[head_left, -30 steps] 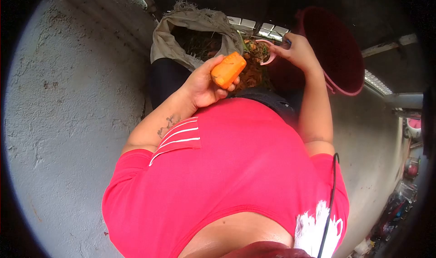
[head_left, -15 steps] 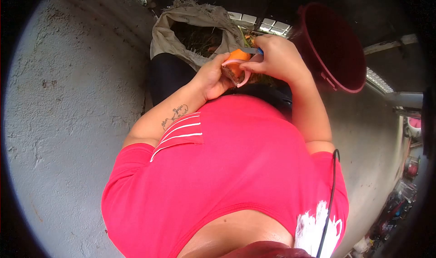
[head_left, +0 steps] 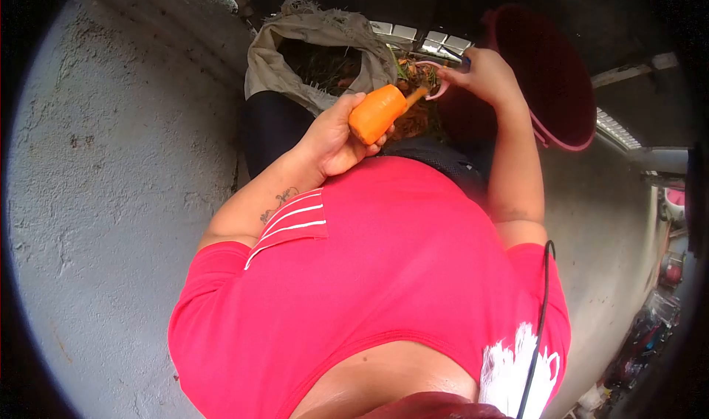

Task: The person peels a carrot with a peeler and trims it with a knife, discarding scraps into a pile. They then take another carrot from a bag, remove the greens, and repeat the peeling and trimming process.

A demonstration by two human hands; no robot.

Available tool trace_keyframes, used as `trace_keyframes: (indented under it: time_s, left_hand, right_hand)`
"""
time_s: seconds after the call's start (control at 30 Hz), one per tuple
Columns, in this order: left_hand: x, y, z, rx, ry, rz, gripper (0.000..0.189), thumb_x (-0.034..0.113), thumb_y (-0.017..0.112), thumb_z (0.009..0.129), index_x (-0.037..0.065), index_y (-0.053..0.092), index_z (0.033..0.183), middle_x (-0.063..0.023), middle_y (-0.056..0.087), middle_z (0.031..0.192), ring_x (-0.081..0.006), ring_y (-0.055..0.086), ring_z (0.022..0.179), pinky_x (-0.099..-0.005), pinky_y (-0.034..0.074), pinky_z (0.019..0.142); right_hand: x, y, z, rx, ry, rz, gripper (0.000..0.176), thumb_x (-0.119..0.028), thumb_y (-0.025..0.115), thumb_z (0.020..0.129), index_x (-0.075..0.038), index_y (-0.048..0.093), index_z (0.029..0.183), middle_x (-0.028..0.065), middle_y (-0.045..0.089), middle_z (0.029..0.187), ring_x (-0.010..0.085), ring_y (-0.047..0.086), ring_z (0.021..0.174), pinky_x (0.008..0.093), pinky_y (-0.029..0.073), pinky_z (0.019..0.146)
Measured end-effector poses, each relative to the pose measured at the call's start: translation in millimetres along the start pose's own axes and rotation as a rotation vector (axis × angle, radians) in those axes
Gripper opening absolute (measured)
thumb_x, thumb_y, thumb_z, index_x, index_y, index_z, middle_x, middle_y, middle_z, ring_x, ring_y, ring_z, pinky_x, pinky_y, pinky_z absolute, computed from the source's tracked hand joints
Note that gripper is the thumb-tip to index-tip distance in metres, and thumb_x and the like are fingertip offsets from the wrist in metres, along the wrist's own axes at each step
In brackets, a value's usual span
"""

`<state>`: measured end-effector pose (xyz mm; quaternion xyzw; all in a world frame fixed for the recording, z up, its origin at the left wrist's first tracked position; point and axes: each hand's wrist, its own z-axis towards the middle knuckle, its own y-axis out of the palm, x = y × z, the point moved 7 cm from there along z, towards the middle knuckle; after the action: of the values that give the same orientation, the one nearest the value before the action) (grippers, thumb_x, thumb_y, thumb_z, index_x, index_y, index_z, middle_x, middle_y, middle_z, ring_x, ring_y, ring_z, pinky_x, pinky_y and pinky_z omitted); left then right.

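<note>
My left hand (head_left: 336, 140) is closed around a thick orange carrot (head_left: 378, 114), which tilts up and to the right. The carrot's upper face looks smooth and bright; its lower end is darker. To the right, my right hand (head_left: 484, 78) grips a pink peeler (head_left: 434, 79), held apart from the carrot. A dark, thin item with a blue part (head_left: 465, 63), probably a knife, is also in that hand. Between the carrot and the peeler there is a blurred brownish-orange strip (head_left: 417, 94). Below it lie orange and brown scraps (head_left: 413, 122), partly hidden by the carrot.
A frayed pale sack (head_left: 266, 57) holding greenish-brown plant matter (head_left: 325, 64) stands beyond my left hand. On the right is a large dark red bucket (head_left: 543, 79). A rough grey wall (head_left: 111, 197) rises close on the left.
My right hand has moved up and right, taking the peeler off the carrot. My left hand has lowered slightly, and the carrot now shows more fully.
</note>
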<state>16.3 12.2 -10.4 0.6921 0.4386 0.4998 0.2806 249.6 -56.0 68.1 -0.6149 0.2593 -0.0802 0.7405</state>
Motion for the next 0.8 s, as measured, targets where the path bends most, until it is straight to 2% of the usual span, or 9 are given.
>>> trace_keyframes:
  time_s: [0.07,0.27,0.37,0.4,0.43,0.53,0.63,0.73,0.8]
  left_hand:
    - [2.6,-0.5,2.8,-0.033,0.003,-0.039,0.051,0.044,0.047,0.096,0.003,0.051,0.126,-0.0141,0.06,0.099,-0.0206,0.058,0.078,-0.0299,0.048,0.066]
    - [-1.2,-12.2,17.2,-0.075,-0.044,-0.254,0.055,0.049,0.049,0.095,0.004,0.051,0.127,-0.0118,0.06,0.103,-0.02,0.059,0.082,-0.0305,0.049,0.067]
    - [-3.9,-19.5,27.3,-0.043,-0.051,-0.237,0.053,0.049,0.046,0.097,0.006,0.052,0.127,-0.0105,0.061,0.103,-0.0192,0.059,0.083,-0.0301,0.049,0.067]
    - [-5.7,-20.2,30.1,-0.031,-0.049,-0.214,0.052,0.049,0.044,0.098,0.006,0.052,0.126,-0.0101,0.061,0.103,-0.019,0.059,0.083,-0.0298,0.049,0.067]
    - [-7.8,-23.0,30.7,0.034,-0.031,-0.167,0.051,0.048,0.043,0.099,0.006,0.052,0.126,-0.0099,0.062,0.103,-0.0189,0.059,0.084,-0.0293,0.049,0.068]
    - [-4.1,-13.4,24.4,0.269,0.043,-0.024,0.047,0.045,0.038,0.101,0.007,0.054,0.123,-0.0087,0.064,0.101,-0.0184,0.061,0.085,-0.0274,0.05,0.07]
    - [-4.7,-11.9,22.6,0.323,0.068,-0.058,0.044,0.039,0.033,0.104,0.004,0.053,0.122,-0.0127,0.061,0.103,-0.0218,0.06,0.084,-0.0338,0.052,0.07]
    - [-4.8,-16.3,25.0,0.248,0.11,-0.027,0.041,0.041,0.042,0.101,0.007,0.055,0.121,-0.0092,0.063,0.101,-0.0175,0.059,0.081,-0.0288,0.049,0.067]
    - [-1.9,-16.7,19.2,0.225,0.119,0.016,0.041,0.041,0.043,0.101,0.007,0.055,0.121,-0.0105,0.063,0.1,-0.0176,0.058,0.079,-0.0286,0.049,0.066]
  right_hand:
    - [5.8,-2.8,-3.1,-0.024,0.054,0.068,0.067,-0.059,0.075,0.068,0.006,0.069,0.085,0.0235,0.067,0.078,0.038,0.067,0.074,0.0409,0.052,0.069]
    - [-28.3,-18.5,-20.2,-0.065,-0.001,0.23,0.059,-0.051,0.078,0.069,0.006,0.066,0.08,0.0225,0.066,0.075,0.0367,0.066,0.07,0.0402,0.051,0.065]
    - [-63.6,-20.0,-29.1,-0.019,-0.17,0.175,0.053,-0.04,0.082,0.068,0.008,0.062,0.081,0.0202,0.063,0.071,0.0274,0.064,0.064,0.0364,0.048,0.06]
    - [-73.9,-17.0,-32.2,-0.007,-0.233,0.158,0.054,-0.04,0.083,0.065,0.007,0.06,0.079,0.0205,0.061,0.071,0.0331,0.062,0.064,0.0387,0.048,0.06]
    - [-90.2,-20.3,-36.7,-0.006,-0.271,0.145,0.056,-0.05,0.079,0.066,0.003,0.062,0.074,0.0214,0.063,0.07,0.0388,0.064,0.069,0.0435,0.05,0.063]
    - [-105.0,-10.3,-40.4,0.007,-0.317,0.068,0.057,-0.053,0.078,0.065,0.001,0.062,0.071,0.0202,0.064,0.07,0.0388,0.064,0.07,0.0447,0.051,0.063]
    - [-103.3,-3.6,-35.1,-0.014,-0.308,0.044,0.057,-0.055,0.077,0.065,0.0,0.062,0.07,0.0199,0.064,0.071,0.0386,0.064,0.071,0.0451,0.051,0.064]
    - [-98.9,-4.5,-30.7,0.017,-0.314,0.009,0.058,-0.054,0.077,0.065,0.001,0.062,0.07,0.0204,0.064,0.07,0.0387,0.064,0.071,0.0451,0.051,0.064]
    - [-90.7,-7.7,-26.6,0.029,-0.303,0.004,0.058,-0.054,0.077,0.065,0.001,0.062,0.07,0.0209,0.064,0.07,0.0387,0.064,0.07,0.0447,0.052,0.065]
